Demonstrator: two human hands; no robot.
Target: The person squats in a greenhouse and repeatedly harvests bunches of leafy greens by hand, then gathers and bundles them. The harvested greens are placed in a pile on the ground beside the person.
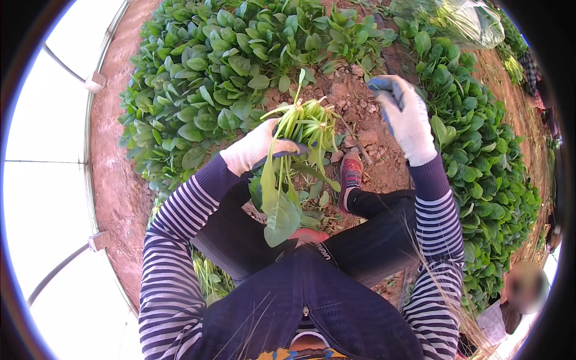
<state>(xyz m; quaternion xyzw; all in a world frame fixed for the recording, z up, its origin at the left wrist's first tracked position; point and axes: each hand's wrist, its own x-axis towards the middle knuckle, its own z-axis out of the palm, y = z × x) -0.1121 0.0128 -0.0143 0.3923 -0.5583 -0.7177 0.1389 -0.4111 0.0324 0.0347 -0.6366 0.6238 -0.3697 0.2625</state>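
My left hand, in a white knitted glove with a blue coated palm, grips a bunch of cut spinach. The pale stem ends point up and away from me, and several leaves hang down over my lap. To the right, my right hand is raised above the soil in a matching glove. Its fingers are curled, and part of the palm is turned from view; whether something small lies between the fingertips cannot be told.
Dense spinach plants grow ahead and to the left, with another row on the right. Reddish clods and loose leaves lie between my legs. A clear plastic bag of greens lies at the upper right. Other people are at the right edge.
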